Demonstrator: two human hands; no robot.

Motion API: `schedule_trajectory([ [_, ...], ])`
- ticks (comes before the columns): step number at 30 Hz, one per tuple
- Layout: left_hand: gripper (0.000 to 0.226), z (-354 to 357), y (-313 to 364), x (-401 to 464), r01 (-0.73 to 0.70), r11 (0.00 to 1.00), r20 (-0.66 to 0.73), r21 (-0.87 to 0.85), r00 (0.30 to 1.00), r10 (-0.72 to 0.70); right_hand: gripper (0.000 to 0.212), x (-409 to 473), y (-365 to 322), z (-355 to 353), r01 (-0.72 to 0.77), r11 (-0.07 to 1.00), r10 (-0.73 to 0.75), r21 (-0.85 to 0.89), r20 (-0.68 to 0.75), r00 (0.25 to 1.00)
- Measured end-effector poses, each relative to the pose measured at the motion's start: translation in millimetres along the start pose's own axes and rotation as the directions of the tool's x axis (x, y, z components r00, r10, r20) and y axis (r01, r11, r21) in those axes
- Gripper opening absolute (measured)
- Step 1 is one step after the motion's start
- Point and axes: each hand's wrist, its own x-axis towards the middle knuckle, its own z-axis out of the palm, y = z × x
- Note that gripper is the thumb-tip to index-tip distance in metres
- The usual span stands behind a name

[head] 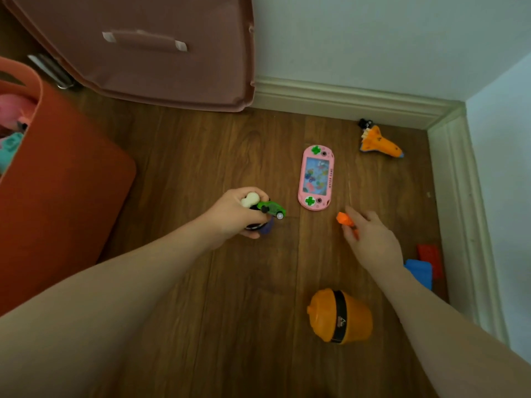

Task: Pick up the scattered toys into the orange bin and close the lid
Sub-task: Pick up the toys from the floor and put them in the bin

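A: Left hand [240, 214] is full: fingers curled round a small bundle, with a cream bone-shaped piece [250, 199], a green toy car [272, 208], and something dark and purple underneath that can't be made out. Probably batching several toys per trip to the orange bin [66, 179] at the floor's left edge.

B: Right hand [370, 239]?

A: Pinching a small orange toy [344, 220] between thumb and fingertips, low over the floor [230, 311]. Bin is open, with pink and teal toys showing inside.

B: Orientation of what's left?

A: Pink handheld game [316, 177] lies flat mid-floor, long axis running toward the far wall. Orange shuttle [380, 143] sits near the far right corner, nose pointing right and slightly toward the camera. Orange cup-shaped toy [340, 315] is on its side nearer the person, axis roughly left-right. Blue block [421, 272] and red block [429, 258] are by the right skirting.
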Motion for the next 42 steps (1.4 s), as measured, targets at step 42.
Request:
schedule_trajectory([
  [42,0.015,-298,54,-160,-0.264,0.94,-0.567,-0.217,0.817,0.099,0.019,-51,-460,-114,-0.12,0.377,-0.272,0.918,0.233,0.934],
])
